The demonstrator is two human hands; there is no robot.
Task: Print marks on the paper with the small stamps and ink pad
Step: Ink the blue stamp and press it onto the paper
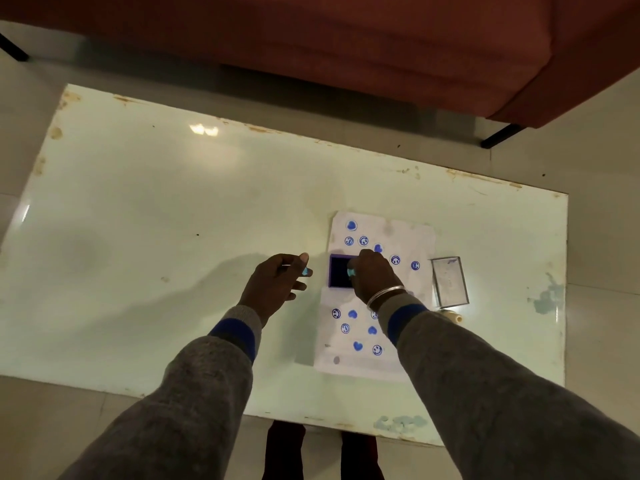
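Observation:
A white paper lies on the right part of the table, covered with several blue heart and smiley marks. A dark blue ink pad rests on the paper's middle left. My right hand pinches a small light-blue stamp and holds it down on the pad's right side. Left of the paper, my left hand hovers over the table and grips another small light-blue stamp between thumb and fingers.
The ink pad's clear lid lies just right of the paper. A small cream object sits below the lid. The pale, worn table spreads wide to the left. A red sofa stands behind the far edge.

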